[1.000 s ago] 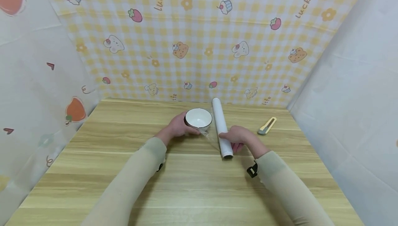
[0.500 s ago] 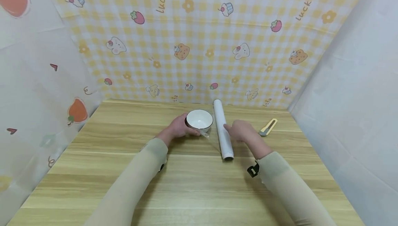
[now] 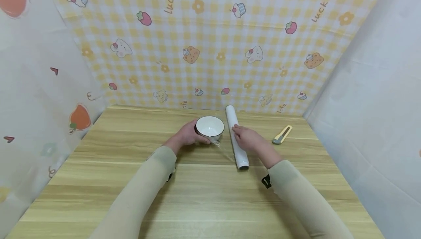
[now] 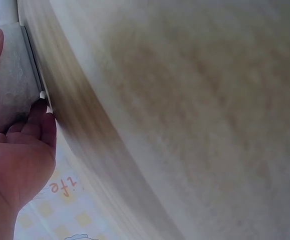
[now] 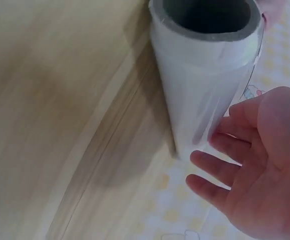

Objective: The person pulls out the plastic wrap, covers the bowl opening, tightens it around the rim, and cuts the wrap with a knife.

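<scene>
left hand (image 3: 189,135): fingers curled round white bowl (image 3: 209,126) on desk (image 3: 204,195) | right hand (image 3: 248,139): fingers straight, apart, resting on cling-film roll (image 3: 237,142) | utility knife (image 3: 282,134): well right

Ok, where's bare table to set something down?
Bare wood spans the table near the front edge, and left of the bowl. Crowded: the bowl, film roll and both hands mid-table; the cutter lies right of them.

A makeshift recording booth: a light wooden tabletop (image 3: 204,195) enclosed by yellow checked cartoon-print sheeting (image 3: 213,49) and plain white side sheets (image 3: 378,85).
</scene>
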